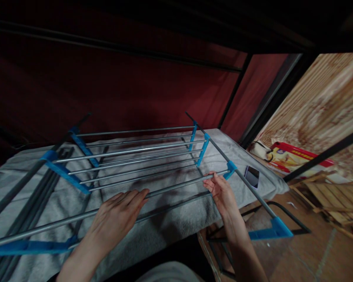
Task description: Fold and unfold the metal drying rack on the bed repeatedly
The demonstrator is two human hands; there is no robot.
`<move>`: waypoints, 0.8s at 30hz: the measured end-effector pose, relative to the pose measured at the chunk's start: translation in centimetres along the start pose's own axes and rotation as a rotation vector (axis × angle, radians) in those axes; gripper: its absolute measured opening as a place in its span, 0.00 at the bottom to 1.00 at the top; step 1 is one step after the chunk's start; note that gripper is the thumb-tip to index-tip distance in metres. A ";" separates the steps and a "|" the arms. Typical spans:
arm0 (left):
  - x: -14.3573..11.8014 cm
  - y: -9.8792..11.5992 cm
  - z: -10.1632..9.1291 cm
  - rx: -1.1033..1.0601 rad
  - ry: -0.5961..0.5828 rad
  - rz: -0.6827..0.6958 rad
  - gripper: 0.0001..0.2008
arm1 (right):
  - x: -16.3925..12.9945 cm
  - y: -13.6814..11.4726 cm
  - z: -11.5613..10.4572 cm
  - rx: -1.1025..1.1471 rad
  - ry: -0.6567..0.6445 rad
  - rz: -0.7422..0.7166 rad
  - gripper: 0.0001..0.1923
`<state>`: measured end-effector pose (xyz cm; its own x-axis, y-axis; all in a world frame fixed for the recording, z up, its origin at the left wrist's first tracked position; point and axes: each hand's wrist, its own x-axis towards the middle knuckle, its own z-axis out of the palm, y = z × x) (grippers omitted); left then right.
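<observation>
Your left hand (pixel 117 213) lies flat, fingers together and stretched out, palm down on a grey rod (pixel 170 186) of a drying rack (pixel 135 156). It grips nothing; the fingertips reach just past the rod. Your right hand (pixel 222 192) is at the far end of the same rod, beside a blue plastic joint (pixel 231 169). Its fingers curl around the rod, though the light is dim and you could only say it seems closed on it, not how firmly.

The rack lies open and nearly level on a bed covered with a grey blanket (pixel 164 227). Its rods run side to side in a row, held by blue brackets at both ends. Dark side bars run away from you on the left and right. The right bar slopes down past the bed's edge to another blue corner piece (pixel 278 227).

A phone (pixel 252 176) lies on the blanket near the right edge, just beyond the right bar. Past the bed, a red and yellow box (pixel 294 158) rests against a wood-grain panel (pixel 320 113). Dark red fabric (pixel 120 86) forms the backdrop behind the rack.
</observation>
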<state>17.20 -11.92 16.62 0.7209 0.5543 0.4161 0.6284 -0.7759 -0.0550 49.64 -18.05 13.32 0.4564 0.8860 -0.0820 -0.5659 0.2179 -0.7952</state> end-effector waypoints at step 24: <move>0.0 0.1 0.0 -0.046 0.021 -0.012 0.14 | 1.9 -0.1 -5.0 -0.487 0.339 -0.550 0.33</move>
<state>17.24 -12.06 16.61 0.7064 0.5578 0.4358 0.6227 -0.7824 -0.0079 54.00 -18.45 10.24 0.8098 0.5150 0.2813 0.1269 0.3143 -0.9408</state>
